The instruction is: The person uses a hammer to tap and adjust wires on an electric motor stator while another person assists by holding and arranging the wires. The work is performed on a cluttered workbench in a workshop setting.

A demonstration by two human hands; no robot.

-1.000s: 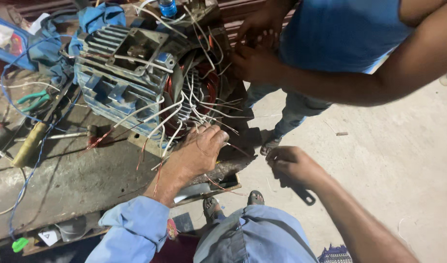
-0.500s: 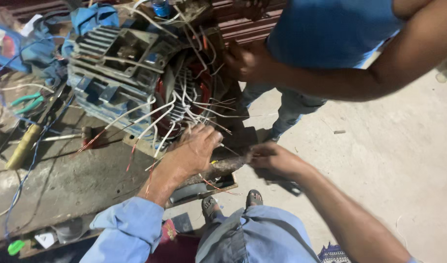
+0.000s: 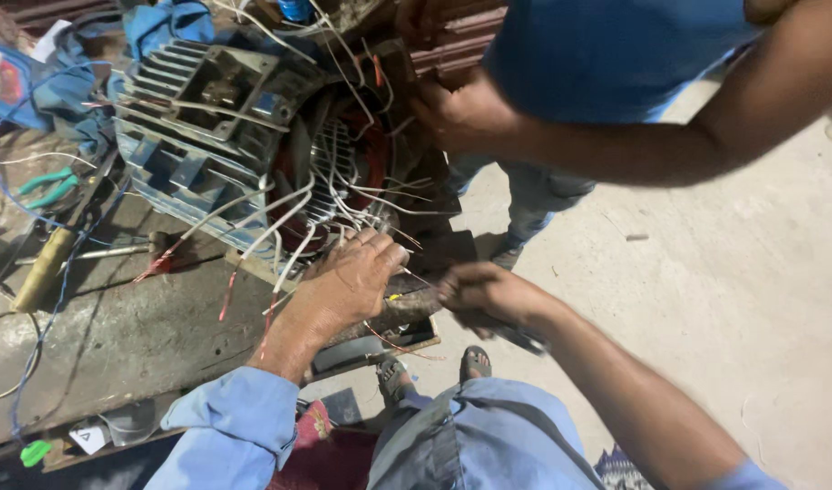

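My left hand (image 3: 348, 286) lies flat, fingers spread, on the lower rim of the blue motor (image 3: 198, 136) at the bench edge, among its white wires (image 3: 293, 209). My right hand (image 3: 484, 292) is curled around a dark tool (image 3: 522, 339) over open floor, just right of the bench edge; a co-worker's hand (image 3: 461, 113) crowds the motor's far side.

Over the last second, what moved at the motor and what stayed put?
The right hand, gripping a dark tool, moved in from the right toward the open end of the blue ribbed electric motor. The left hand stayed pressed on the white winding leads at the motor's lower edge. The co-worker's hands remain at the motor's far side.
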